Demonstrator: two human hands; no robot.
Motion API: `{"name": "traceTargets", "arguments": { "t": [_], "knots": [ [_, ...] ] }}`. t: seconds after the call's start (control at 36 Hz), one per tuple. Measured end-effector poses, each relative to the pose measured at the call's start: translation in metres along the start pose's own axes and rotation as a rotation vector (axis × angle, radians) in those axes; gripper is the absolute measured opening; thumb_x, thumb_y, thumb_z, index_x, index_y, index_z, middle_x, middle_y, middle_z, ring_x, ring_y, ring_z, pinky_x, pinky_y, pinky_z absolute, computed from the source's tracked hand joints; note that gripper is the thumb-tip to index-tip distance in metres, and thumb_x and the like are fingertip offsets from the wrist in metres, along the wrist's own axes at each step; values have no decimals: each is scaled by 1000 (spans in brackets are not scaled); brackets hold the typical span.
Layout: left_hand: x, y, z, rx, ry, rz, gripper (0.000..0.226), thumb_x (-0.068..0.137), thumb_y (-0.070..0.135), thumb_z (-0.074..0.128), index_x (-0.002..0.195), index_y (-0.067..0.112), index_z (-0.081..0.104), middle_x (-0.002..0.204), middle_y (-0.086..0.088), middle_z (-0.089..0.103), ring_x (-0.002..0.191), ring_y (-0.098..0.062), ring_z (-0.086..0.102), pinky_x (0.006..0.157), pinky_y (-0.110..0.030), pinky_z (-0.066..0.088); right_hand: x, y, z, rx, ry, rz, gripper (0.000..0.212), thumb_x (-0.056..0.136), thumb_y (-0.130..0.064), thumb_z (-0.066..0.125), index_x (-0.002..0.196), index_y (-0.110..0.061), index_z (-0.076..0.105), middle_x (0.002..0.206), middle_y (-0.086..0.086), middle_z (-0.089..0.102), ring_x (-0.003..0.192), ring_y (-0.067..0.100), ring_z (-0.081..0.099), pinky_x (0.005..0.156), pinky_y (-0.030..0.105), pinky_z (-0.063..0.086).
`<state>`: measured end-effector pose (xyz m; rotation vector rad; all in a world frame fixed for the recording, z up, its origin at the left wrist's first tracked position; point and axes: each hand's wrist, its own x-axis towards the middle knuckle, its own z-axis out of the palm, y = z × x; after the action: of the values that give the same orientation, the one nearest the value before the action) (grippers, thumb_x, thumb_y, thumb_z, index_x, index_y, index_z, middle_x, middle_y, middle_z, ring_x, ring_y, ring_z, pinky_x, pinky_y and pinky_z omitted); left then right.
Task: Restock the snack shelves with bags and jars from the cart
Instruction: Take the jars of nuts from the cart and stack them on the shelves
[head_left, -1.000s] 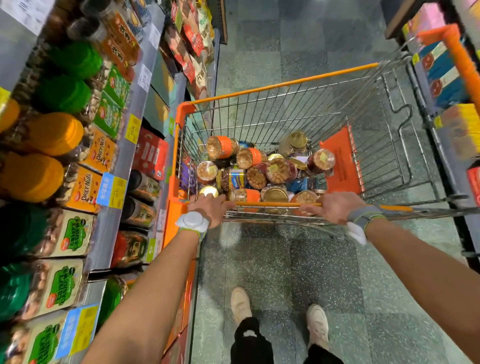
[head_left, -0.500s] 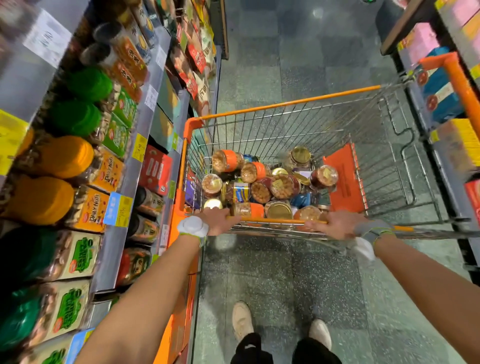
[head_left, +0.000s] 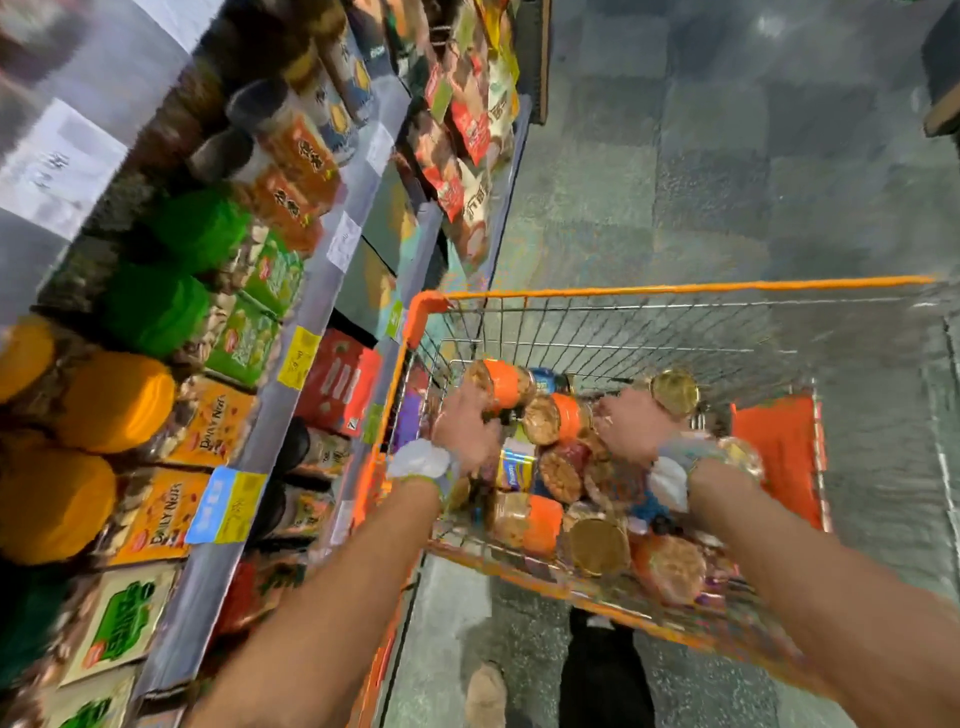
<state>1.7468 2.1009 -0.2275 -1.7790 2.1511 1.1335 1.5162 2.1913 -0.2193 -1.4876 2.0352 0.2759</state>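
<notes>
The left hand (head_left: 465, 431) and right hand (head_left: 631, 428) have left the cart (head_left: 675, 287) handle and reach among the jars (head_left: 558, 467) at twelve o'clock. Through the blur I cannot tell whether either grips; picking likely starts, snack shelves (head_left: 311, 291) at nine o'clock

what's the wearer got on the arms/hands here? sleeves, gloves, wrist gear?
No sleeves or gloves in view. Behind the left hand, a white rounded puck sits on a green-edged wristband. Behind the right hand is a grey band with green trim, with a white piece beside it. Motion blur hides any markings.
</notes>
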Motion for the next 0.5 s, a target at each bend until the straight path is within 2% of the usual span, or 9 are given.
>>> {"name": "traceTargets", "arguments": {
  "t": [0.06, 0.08, 0.14, 0.22, 0.28, 0.31, 0.39, 0.44, 0.5],
  "knots": [
    [15, 8, 7, 64, 16, -68, 74, 90, 33, 63, 153, 13, 31, 154, -14, 35, 135, -36, 46, 106, -46, 44, 36, 6, 13, 26, -65, -11, 36, 99, -34, 47, 121, -9, 59, 122, 16, 60, 111, 35, 58, 93, 44, 50],
    [22, 9, 9, 118, 15, -56, 78, 94, 31, 62, 157, 13, 21, 160, -15, 24, 140, -36, 40, 109, -45, 41, 47, 7, 18, 29, -116, -20, 34, 99, -33, 48, 120, -9, 59, 121, 15, 62, 109, 33, 60, 92, 42, 50],
    [42, 8, 12, 165, -29, -25, 82, 94, 31, 62, 159, 16, 14, 163, -16, 13, 146, -36, 28, 114, -46, 36, 66, 6, 27, 73, -180, -42, 35, 99, -33, 47, 125, -11, 56, 123, 13, 62, 112, 32, 59, 97, 40, 46],
    [79, 2, 19, 343, -76, 28, 88, 91, 40, 63, 160, 25, 11, 164, -15, 10, 150, -37, 15, 116, -50, 31, 98, 15, 54, 209, -251, -35, 57, 96, -47, 39, 145, -18, 42, 127, 14, 62, 120, 36, 56, 107, 42, 36],
    [95, -2, 24, 520, -129, 49, 93, 90, 45, 63, 161, 25, 6, 167, -15, 3, 152, -38, 7, 121, -51, 23, 115, 27, 77, 264, -267, 4, 79, 80, -62, 28, 149, -23, 34, 126, 17, 62, 117, 38, 57, 102, 44, 43],
    [105, -1, 27, 608, -158, 62, 95, 90, 45, 63, 161, 24, 4, 167, -15, -1, 153, -39, 3, 122, -53, 18, 125, 32, 87, 286, -295, 32, 85, 73, -62, 28, 150, -25, 31, 128, 19, 60, 117, 38, 56, 101, 46, 44],
    [127, -1, 27, 838, -150, 109, 93, 91, 39, 65, 160, 18, 6, 166, -21, 8, 153, -40, 6, 122, -55, 13, 138, 27, 89, 250, -330, 32, 79, 80, -39, 53, 152, -22, 25, 140, 20, 47, 130, 41, 41, 109, 48, 36],
    [140, 3, 27, 890, -123, 145, 71, 99, 26, 54, 158, 13, 15, 162, -23, 20, 151, -39, 16, 122, -54, 14, 148, 25, 84, 242, -334, -4, 82, 83, -28, 67, 153, -23, 25, 141, 18, 45, 131, 41, 37, 110, 46, 32],
    [146, 7, 32, 909, -111, 176, 55, 103, 16, 41, 154, 9, 21, 157, -22, 29, 147, -39, 24, 121, -56, 17, 158, 25, 83, 221, -343, -66, 77, 81, -27, 71, 149, -22, 36, 139, 12, 50, 128, 37, 43, 108, 43, 33]
  ]
}}
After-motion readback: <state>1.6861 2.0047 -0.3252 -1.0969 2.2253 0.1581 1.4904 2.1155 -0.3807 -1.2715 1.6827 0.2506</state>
